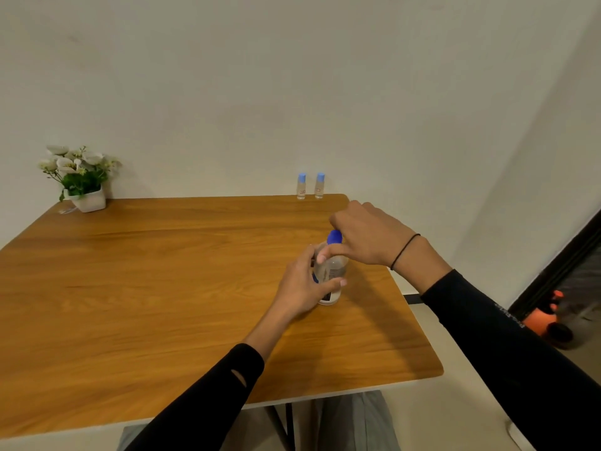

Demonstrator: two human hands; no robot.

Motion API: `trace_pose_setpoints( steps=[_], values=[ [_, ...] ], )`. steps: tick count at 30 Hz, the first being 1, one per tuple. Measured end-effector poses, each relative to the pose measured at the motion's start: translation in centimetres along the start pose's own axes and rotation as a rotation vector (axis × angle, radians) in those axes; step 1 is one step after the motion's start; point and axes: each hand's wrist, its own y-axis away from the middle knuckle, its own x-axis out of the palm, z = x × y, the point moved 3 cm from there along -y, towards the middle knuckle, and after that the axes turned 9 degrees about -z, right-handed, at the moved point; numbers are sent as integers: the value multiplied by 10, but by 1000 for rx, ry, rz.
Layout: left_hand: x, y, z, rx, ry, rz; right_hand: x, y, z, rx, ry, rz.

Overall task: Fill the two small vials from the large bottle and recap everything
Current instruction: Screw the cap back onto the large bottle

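A large clear bottle point(335, 271) stands upright on the wooden table point(162, 288), right of centre. My left hand point(304, 288) wraps around its body. My right hand point(364, 236) comes from above and grips its dark blue cap point(335, 236), which sits on the bottle's neck. Two small clear vials, the left vial point(301, 186) and the right vial point(319, 185), stand side by side at the table's far edge near the wall, each with a light blue cap on.
A white pot of white flowers point(81, 180) stands at the table's far left corner. The table's right edge point(419, 304) runs close past my right forearm. An orange and black object point(549, 317) sits on the floor at the right.
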Motion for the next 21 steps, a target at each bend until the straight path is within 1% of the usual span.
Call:
trace_pose_setpoints(
  steps=[3, 4, 7, 9, 12, 14, 15, 18, 19, 21],
  values=[
    [0, 0, 1, -9, -18, -4, -1, 0, -1, -72, -148, 23],
    [0, 1, 1, -14, -20, -4, 0, 0, 0, -83, -144, 34],
    [-1, 2, -1, -9, 3, -3, 1, -4, 1, -15, 23, 12],
    [-1, 2, -1, -1, -5, -4, 2, -4, 3, 18, 72, -18],
    [0, 1, 0, -8, -13, -5, 5, -1, 5, -13, -83, 5],
    [1, 0, -1, -11, -20, -1, 7, -2, 3, -16, -112, 33],
    [1, 0, -2, -11, -25, 4, 8, -3, 3, 7, -72, 27],
    [1, 1, -2, -17, -28, -5, 6, -2, 10, 52, 188, -2],
    [1, 1, -2, -21, -22, -12, 7, 0, 12, 60, 228, -3],
    [1, 1, -1, -15, -12, -13, 6, 3, 10, 63, 130, -12]
  ],
)
